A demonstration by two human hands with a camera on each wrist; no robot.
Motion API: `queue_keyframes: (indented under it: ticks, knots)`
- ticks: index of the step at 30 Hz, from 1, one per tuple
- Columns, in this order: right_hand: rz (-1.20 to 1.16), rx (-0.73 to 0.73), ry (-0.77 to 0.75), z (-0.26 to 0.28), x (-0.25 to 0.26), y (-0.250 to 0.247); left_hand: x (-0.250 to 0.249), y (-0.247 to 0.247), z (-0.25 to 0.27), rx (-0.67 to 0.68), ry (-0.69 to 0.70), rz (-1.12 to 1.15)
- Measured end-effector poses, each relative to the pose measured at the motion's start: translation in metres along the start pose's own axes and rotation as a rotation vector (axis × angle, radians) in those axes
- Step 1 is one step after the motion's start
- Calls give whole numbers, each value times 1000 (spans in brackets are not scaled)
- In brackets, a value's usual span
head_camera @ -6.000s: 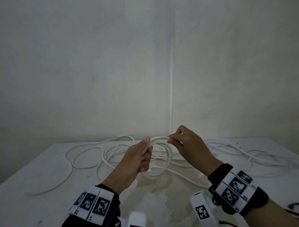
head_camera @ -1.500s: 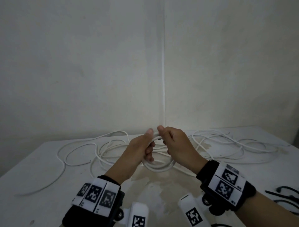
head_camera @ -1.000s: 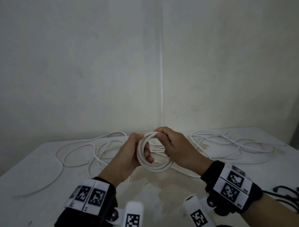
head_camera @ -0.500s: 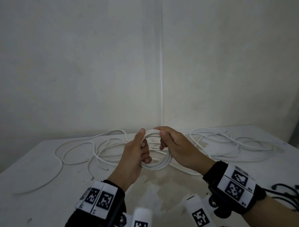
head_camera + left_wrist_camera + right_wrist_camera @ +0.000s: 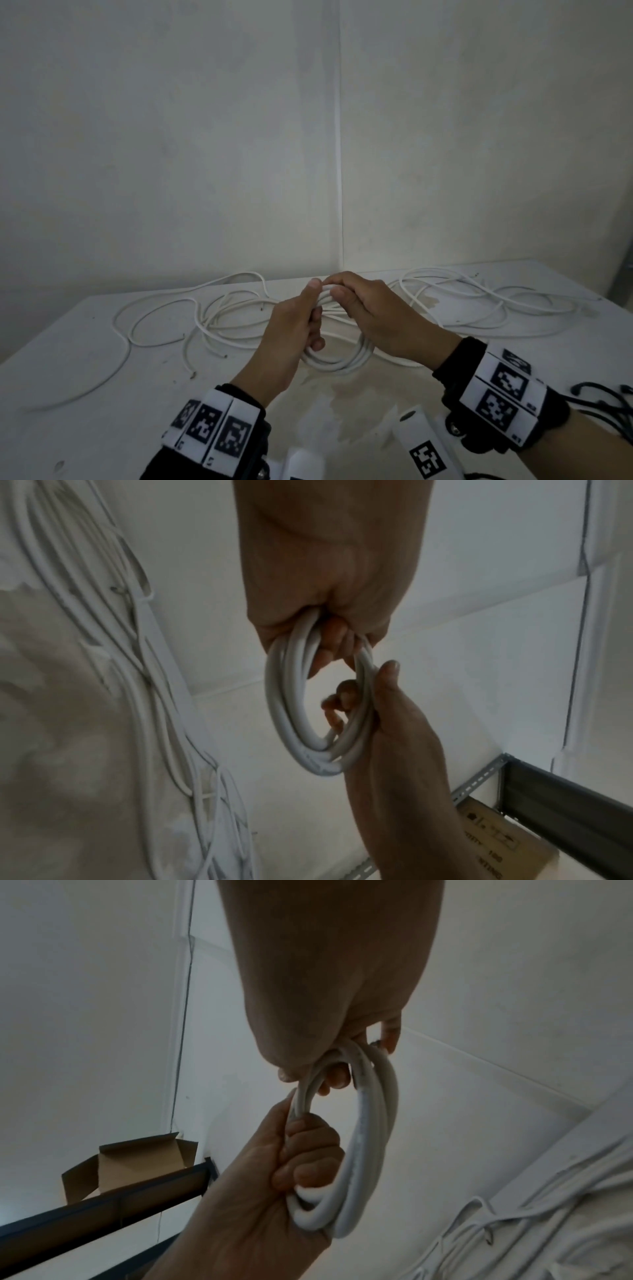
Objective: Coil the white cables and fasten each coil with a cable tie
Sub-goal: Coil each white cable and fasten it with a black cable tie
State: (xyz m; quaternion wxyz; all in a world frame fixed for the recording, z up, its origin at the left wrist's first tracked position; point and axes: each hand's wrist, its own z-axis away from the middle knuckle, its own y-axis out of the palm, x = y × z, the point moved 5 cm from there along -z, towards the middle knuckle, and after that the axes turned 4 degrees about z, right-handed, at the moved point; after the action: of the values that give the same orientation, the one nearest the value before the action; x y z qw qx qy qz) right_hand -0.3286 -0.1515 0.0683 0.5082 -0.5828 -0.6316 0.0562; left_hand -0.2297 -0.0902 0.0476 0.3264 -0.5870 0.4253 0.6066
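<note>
Coil [image 5: 337, 359] of white cable is held just above the surface [image 5: 102, 394], between both hands. Left hand [image 5: 291, 339] is wrapped round the near-left arc, fingers curled through the loop, thumb up against the top strands. Right hand [image 5: 380, 322] is curled over the top-right arc, strands pinched under thumb and forefinger. In the wrist views several turns are seen bundled fairly evenly, with no stray loop hanging out.

Step in hand, judged: last turns being laid in and the bundle squared up before tying. A tail is seen leading off the coil towards the right, so winding is probably not finished.

To be done well:
- One hand kept clamped on the bundle while the tail is fed in by the other; never both released.
- New turns laid beside the existing ones, same diameter, no crossing.
- Twist let out of the tail as it is drawn in, else the coil will spring into a figure-eight.

Loose cables [image 5: 479, 301] lie spread on the surface behind. Black cable ties [image 5: 603, 401] lie at the right edge, within reach.
</note>
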Motion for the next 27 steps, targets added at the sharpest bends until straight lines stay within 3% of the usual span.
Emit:
queue_keyframes:
  ticks: [3,7,13,19,27]
  knots:
    - [-59,-88,112,1,-6,-9,0,0,-2,-41,9,78]
    - [-339,-6,305,6,-16,-3,-2,-2,-6,-71,50,109]
    - [-480,-71,256,7,-13,-3,1,0,-5,1,135,-56]
    - [-393,-113,177,10,-14,-8,-7,6,-5,127,198,-150]
    - [-346,-99,210,20,-20,-14,-3,22,-5,183,184,-285]
